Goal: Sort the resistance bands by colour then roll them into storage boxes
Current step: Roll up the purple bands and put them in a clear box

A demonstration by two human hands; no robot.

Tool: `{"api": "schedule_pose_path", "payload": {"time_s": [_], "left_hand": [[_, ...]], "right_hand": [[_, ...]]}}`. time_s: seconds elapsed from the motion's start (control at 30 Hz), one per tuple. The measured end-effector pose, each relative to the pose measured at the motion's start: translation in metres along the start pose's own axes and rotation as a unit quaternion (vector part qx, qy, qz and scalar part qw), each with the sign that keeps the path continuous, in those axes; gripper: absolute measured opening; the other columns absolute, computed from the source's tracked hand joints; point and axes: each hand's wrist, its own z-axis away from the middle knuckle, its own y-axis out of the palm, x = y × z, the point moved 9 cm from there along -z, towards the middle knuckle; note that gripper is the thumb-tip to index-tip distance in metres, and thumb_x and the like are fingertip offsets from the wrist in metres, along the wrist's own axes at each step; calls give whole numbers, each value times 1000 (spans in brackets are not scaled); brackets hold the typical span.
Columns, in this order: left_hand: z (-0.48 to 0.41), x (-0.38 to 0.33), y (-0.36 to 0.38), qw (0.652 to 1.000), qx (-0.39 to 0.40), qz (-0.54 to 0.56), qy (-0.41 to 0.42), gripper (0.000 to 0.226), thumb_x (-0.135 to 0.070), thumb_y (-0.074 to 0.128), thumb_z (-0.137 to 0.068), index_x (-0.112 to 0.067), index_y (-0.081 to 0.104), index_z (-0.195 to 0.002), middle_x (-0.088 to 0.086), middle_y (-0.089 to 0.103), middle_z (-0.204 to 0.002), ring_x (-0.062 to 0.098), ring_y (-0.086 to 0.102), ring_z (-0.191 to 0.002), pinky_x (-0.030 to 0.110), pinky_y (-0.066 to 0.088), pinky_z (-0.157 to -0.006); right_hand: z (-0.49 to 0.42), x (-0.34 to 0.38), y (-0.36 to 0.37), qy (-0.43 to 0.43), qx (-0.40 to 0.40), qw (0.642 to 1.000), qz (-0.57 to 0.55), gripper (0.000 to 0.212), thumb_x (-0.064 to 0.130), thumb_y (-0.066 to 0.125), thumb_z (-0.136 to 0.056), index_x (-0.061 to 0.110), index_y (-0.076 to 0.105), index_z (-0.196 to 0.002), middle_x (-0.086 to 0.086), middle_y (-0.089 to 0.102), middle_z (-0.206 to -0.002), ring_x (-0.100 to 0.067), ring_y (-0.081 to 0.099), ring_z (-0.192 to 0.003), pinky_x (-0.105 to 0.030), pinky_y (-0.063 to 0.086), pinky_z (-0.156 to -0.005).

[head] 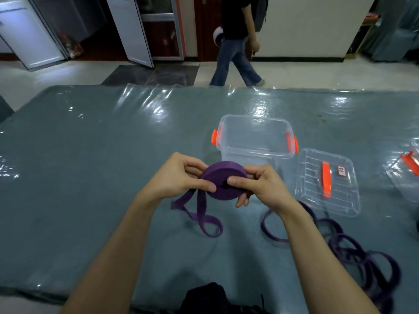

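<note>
I hold a purple resistance band (223, 177) wound into a flat coil above the table's middle. My left hand (181, 175) pinches its left side, thumb on the face. My right hand (258, 184) grips its right side, thumb pressed near the centre. The band's loose tail (201, 218) hangs down and loops on the table. A clear storage box (254, 137) with orange clips stands open just behind the coil. Its clear lid (328, 184) with an orange handle lies to the right. A heap of purple bands (353, 248) lies at the right, under my right forearm.
The table (90, 166) carries a blue-grey cloth under glossy clear plastic. Another clear lid or box with an orange part (408, 171) shows at the right edge. A dark object (204, 295) sits at the near edge. A person (238, 41) walks on the floor beyond the table.
</note>
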Motion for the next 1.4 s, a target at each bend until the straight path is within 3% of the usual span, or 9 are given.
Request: {"api": "schedule_pose_path", "payload": {"time_s": [0.17, 0.23, 0.3, 0.43, 0.7, 0.87, 1.03, 1.27, 1.4], "left_hand": [[0, 11, 3, 999, 3, -23, -26, 40, -35, 107, -59, -22, 88, -91, 8, 85, -88, 27, 85, -84, 33, 68, -79], [-2, 12, -5, 997, 3, -60, -39, 37, -40, 105, -60, -26, 88, -89, 4, 85, -85, 22, 84, -82, 29, 67, -77], [-4, 10, -8, 994, 13, -99, -50, 33, -40, 105, -62, -28, 87, -86, 1, 84, -81, 19, 84, -79, 25, 65, -73], [-11, 1, -6, 986, 33, -156, -48, 28, -33, 104, -64, -28, 85, -84, -3, 83, -77, 16, 83, -75, 28, 65, -71], [-13, -8, -8, 988, 0, -150, -23, 28, -34, 104, -65, -31, 86, -85, -5, 83, -78, 15, 83, -75, 40, 69, -78], [-10, -15, -10, 998, -28, -17, 48, 48, -31, 104, -68, -30, 85, -112, -2, 86, -101, 18, 84, -97, 28, 66, -88], [-13, -6, -17, 994, -91, 38, 38, 32, -19, 102, -73, -25, 86, -100, 6, 86, -94, 25, 85, -89, 30, 67, -77], [-13, -20, -28, 956, -51, -287, 34, 30, -24, 102, -68, -27, 87, -94, -12, 83, -82, 4, 80, -80, 40, 67, -83], [-12, -42, -11, 894, 3, -443, 71, 30, -42, 96, -67, -37, 83, -93, -17, 80, -79, 4, 76, -81, 38, 62, -77]], "right_hand": [[11, -23, 6, 25, 21, 999, 4, 71, 39, 100, -72, 35, 72, -137, -5, 80, -116, -36, 79, -70, -34, 64, -63], [15, -20, 5, -4, -14, 986, 163, 124, 45, 105, -60, 56, 35, -161, 18, 57, -152, -24, 79, -81, -29, 64, -74], [20, -3, 17, -108, -50, 907, 403, 138, 52, 102, -60, 57, 13, -166, 28, 31, -167, -10, 74, -102, -24, 61, -80], [26, 14, 52, -262, -74, 805, 527, 93, 38, 90, -78, 26, 46, -159, 5, 51, -156, -24, 66, -120, -43, 63, -82], [17, 11, 46, -255, -127, 799, 530, 105, 37, 88, -69, 20, 40, -161, -1, 56, -146, -27, 70, -101, -44, 62, -67], [15, 35, 22, -280, -238, 807, 462, 94, 42, 89, -68, 14, 51, -149, -3, 65, -127, -28, 71, -94, -42, 62, -71], [6, 43, 24, -239, -237, 830, 445, 96, 50, 88, -69, 20, 47, -151, 1, 64, -128, -26, 70, -94, -41, 62, -72], [-14, 21, 16, -77, -30, 885, 458, 111, 87, 84, -54, 51, 44, -151, 24, 65, -137, 6, 60, -80, -29, 57, -93], [-25, 14, 35, -37, 17, 898, 438, 48, 67, 90, -68, 44, 76, -108, 17, 78, -85, -1, 70, -55, -28, 59, -62]]}}
